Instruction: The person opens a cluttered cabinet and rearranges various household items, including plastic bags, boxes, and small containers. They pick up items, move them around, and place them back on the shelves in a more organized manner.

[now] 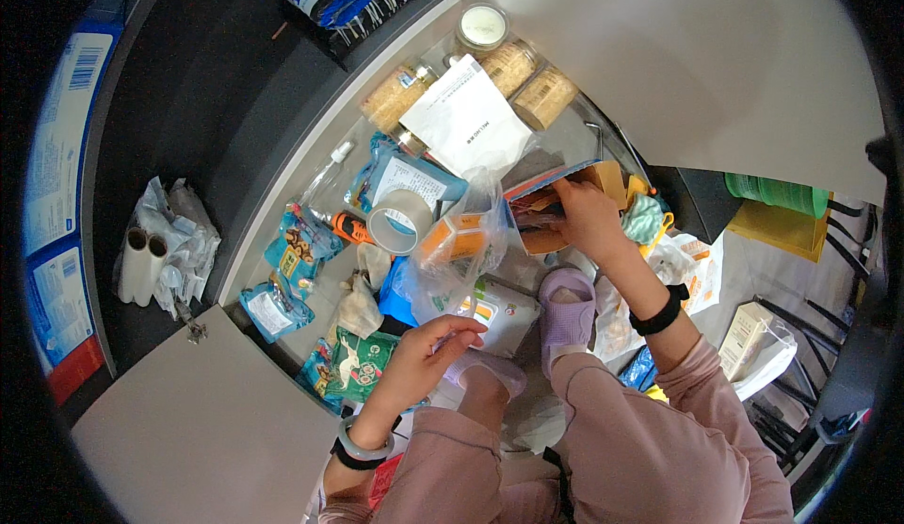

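Note:
My right hand (590,217) reaches into an open cardboard box (526,231) with a red and blue rim; the fingertips are hidden inside, so whether they grip something cannot be told. My left hand (434,358) is raised over the floor, thumb and forefinger close together at the lower edge of a clear plastic bag (452,270). An orange box (455,236) shows through that bag. Beside it lie a roll of clear tape (400,222) and a blue pouch (406,178). Below the bag is a white and grey package (505,316), next to my lilac slippers (567,312).
An open cabinet (233,100) lies left, its door (205,411) swung out. Plastic jars (547,97), a white paper packet (466,118), snack pouches (300,248) and a green bag (360,361) crowd the floor. White plastic bags (696,263) and a chair's dark legs stand right.

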A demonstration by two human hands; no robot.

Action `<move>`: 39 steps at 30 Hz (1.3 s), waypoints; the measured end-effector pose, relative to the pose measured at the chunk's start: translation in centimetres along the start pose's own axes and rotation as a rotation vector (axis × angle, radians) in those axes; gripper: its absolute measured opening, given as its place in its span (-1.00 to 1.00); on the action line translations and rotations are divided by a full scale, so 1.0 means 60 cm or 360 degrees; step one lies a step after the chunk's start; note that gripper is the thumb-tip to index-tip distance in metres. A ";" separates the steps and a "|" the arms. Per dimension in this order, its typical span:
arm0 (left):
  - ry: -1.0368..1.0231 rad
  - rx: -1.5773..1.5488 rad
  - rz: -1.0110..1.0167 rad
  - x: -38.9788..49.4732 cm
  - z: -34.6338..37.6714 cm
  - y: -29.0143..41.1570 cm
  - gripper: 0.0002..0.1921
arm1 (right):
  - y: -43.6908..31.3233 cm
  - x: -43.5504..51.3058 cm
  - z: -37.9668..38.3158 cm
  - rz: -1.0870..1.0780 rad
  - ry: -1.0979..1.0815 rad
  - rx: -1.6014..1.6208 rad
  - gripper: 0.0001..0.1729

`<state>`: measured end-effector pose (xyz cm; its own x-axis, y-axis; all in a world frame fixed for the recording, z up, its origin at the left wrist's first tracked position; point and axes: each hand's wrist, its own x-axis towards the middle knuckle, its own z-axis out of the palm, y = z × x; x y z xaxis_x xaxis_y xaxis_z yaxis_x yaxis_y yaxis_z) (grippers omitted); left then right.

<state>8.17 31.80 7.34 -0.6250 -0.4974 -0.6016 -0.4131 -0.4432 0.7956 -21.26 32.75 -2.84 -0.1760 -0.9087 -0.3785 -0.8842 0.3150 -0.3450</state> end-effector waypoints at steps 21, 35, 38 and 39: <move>0.0149 -0.0153 0.0004 -0.001 -0.017 0.024 -0.81 | 0.021 -0.070 -0.079 0.0010 0.0719 0.0366 -0.51; 0.0394 -0.0121 0.0280 -0.026 -0.023 0.072 -0.43 | -0.072 -0.103 -0.110 -0.0319 0.0692 0.0910 -0.56; 0.0254 -0.0001 0.0385 -0.051 -0.030 0.108 -0.40 | -0.117 -0.105 -0.105 -0.0443 0.0389 0.1140 -0.54; 0.0204 0.0031 0.0447 -0.062 -0.031 0.122 -0.40 | -0.132 -0.105 -0.103 -0.0542 0.0466 0.1136 -0.53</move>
<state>8.69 29.03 15.29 -0.6283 -0.6892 -0.3609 -0.2492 -0.2611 0.9326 -15.80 34.28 7.58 -0.1413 -0.9888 0.0482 -0.4409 0.0192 -0.8974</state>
